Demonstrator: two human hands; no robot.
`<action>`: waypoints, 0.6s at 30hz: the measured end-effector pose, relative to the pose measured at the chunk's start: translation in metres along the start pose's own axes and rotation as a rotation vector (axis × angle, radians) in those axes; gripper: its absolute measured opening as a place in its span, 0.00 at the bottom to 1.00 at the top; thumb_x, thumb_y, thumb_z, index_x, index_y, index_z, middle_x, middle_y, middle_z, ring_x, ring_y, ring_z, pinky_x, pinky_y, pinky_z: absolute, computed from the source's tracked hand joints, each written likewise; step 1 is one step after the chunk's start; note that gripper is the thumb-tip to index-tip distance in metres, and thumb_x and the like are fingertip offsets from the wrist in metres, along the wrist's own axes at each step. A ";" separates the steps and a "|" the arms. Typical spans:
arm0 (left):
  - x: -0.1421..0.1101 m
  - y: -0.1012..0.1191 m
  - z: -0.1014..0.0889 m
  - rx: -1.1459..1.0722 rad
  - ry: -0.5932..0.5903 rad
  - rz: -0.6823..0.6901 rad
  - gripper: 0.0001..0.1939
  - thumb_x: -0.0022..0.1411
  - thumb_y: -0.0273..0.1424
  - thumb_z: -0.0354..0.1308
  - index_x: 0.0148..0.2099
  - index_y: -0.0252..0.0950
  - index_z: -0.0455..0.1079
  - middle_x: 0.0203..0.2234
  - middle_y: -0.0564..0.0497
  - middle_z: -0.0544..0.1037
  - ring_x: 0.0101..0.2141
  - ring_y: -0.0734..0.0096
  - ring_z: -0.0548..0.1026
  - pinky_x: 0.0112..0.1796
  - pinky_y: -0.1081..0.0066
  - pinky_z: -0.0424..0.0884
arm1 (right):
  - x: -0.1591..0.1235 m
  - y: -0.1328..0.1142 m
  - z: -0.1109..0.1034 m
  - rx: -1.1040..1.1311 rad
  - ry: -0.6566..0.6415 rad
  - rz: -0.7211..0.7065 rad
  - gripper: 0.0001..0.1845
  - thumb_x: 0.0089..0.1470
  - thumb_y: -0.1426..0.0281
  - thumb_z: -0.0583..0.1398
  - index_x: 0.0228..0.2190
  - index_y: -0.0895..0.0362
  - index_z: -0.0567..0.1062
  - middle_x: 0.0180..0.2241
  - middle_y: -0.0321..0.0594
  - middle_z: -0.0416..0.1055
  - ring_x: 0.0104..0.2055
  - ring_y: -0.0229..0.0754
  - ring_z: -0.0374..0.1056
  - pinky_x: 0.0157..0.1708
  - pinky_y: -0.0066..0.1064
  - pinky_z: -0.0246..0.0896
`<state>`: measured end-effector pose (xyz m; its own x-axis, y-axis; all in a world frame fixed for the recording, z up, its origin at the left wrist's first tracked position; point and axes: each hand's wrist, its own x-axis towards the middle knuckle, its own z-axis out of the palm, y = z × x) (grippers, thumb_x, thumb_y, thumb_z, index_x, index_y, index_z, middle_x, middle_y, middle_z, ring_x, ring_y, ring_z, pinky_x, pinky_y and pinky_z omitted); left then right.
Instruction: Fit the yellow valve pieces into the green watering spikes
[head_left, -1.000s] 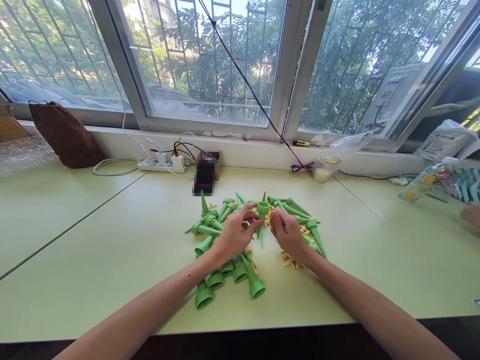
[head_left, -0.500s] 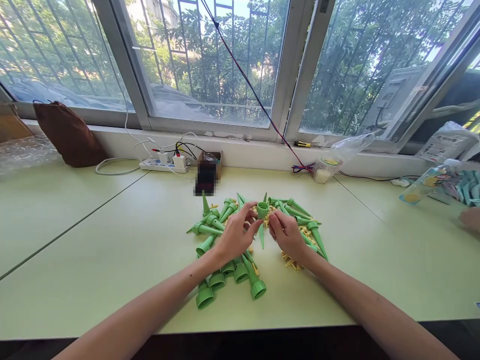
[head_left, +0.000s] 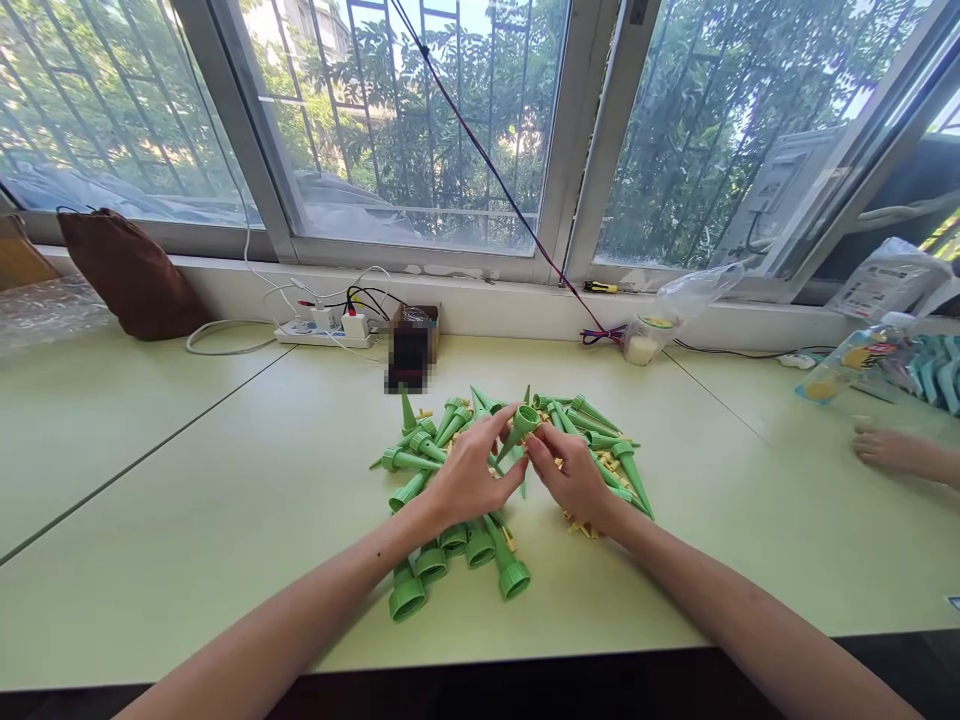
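Note:
Over the pile, a green plastic watering spike [head_left: 520, 428] is tilted with its round open end up and its tip pointing down to the left. My left hand [head_left: 474, 468] is curled around it, the thumb apart below and the fingers behind. The fingers of my right hand [head_left: 568, 468] are pinched together against the spike's side near the open end; what lies between them is too small to make out. More green spikes [head_left: 513, 578] lie around both hands, several with open ends facing me. Small yellow plastic pieces [head_left: 581, 527] are heaped beneath and beside my right hand.
Along the window ledge are a power strip [head_left: 324, 332] with cables, a small box [head_left: 429, 330], a brown bag [head_left: 131, 275] and a plastic bag with a cup [head_left: 649, 338]. To the right are a bottle [head_left: 847, 362] and another person's hand [head_left: 896, 452].
The spike between my hands has tipped, so its body now slants down-left. My right hand has moved slightly left against it. Another person's hand has reached farther in from the right.

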<state>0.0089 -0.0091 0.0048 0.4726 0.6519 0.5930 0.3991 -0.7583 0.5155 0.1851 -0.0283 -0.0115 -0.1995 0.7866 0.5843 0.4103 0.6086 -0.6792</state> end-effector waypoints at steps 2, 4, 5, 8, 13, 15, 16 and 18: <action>0.000 0.003 -0.001 0.010 -0.020 0.016 0.32 0.58 0.28 0.59 0.64 0.36 0.59 0.40 0.48 0.75 0.36 0.67 0.72 0.40 0.67 0.70 | 0.001 0.001 0.001 -0.013 0.009 -0.033 0.16 0.66 0.65 0.52 0.25 0.54 0.60 0.20 0.30 0.56 0.21 0.35 0.50 0.23 0.30 0.48; 0.000 0.004 -0.001 0.012 -0.021 0.016 0.31 0.59 0.28 0.58 0.64 0.36 0.59 0.43 0.47 0.75 0.39 0.65 0.72 0.41 0.67 0.70 | 0.001 0.001 0.001 -0.019 0.015 -0.051 0.15 0.65 0.66 0.52 0.25 0.54 0.60 0.20 0.30 0.56 0.21 0.35 0.50 0.23 0.30 0.48; 0.001 0.004 -0.001 0.015 -0.015 0.008 0.30 0.60 0.28 0.58 0.64 0.36 0.59 0.43 0.46 0.76 0.39 0.65 0.72 0.41 0.68 0.70 | 0.001 0.002 0.002 -0.022 0.015 -0.054 0.15 0.65 0.67 0.52 0.25 0.54 0.60 0.20 0.30 0.56 0.21 0.35 0.50 0.23 0.30 0.48; 0.001 0.003 0.000 0.006 -0.008 -0.028 0.26 0.63 0.29 0.57 0.63 0.36 0.61 0.39 0.48 0.76 0.36 0.67 0.73 0.39 0.69 0.69 | 0.000 0.002 0.002 -0.029 0.009 -0.047 0.15 0.65 0.67 0.52 0.25 0.54 0.60 0.20 0.30 0.56 0.21 0.35 0.50 0.23 0.30 0.48; 0.001 0.002 0.000 -0.068 -0.058 -0.075 0.25 0.64 0.28 0.56 0.63 0.36 0.60 0.31 0.53 0.74 0.27 0.74 0.70 0.33 0.73 0.67 | 0.000 0.003 0.001 -0.023 -0.006 -0.032 0.15 0.65 0.66 0.52 0.26 0.54 0.61 0.20 0.31 0.58 0.21 0.36 0.51 0.23 0.30 0.48; 0.000 0.001 0.000 -0.075 -0.058 -0.084 0.26 0.64 0.27 0.56 0.63 0.36 0.60 0.31 0.53 0.74 0.25 0.75 0.68 0.31 0.74 0.66 | 0.000 0.003 0.001 -0.020 -0.003 -0.033 0.15 0.65 0.66 0.52 0.26 0.54 0.62 0.20 0.31 0.58 0.21 0.36 0.51 0.23 0.30 0.48; 0.000 0.001 0.001 -0.077 -0.054 -0.084 0.26 0.63 0.26 0.56 0.63 0.36 0.60 0.31 0.54 0.74 0.25 0.76 0.68 0.31 0.74 0.66 | 0.001 0.003 0.002 -0.018 -0.002 -0.034 0.15 0.65 0.66 0.52 0.26 0.54 0.62 0.20 0.31 0.58 0.21 0.36 0.51 0.23 0.30 0.49; 0.000 0.000 0.001 -0.080 -0.044 -0.080 0.26 0.63 0.26 0.56 0.62 0.37 0.60 0.31 0.54 0.74 0.24 0.76 0.67 0.30 0.74 0.65 | 0.001 0.004 0.002 -0.013 -0.003 -0.033 0.15 0.65 0.67 0.52 0.26 0.54 0.62 0.20 0.31 0.59 0.21 0.36 0.52 0.23 0.30 0.49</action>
<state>0.0100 -0.0093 0.0038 0.4761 0.7083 0.5213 0.3737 -0.6995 0.6091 0.1848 -0.0253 -0.0144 -0.2155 0.7663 0.6053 0.4151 0.6330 -0.6535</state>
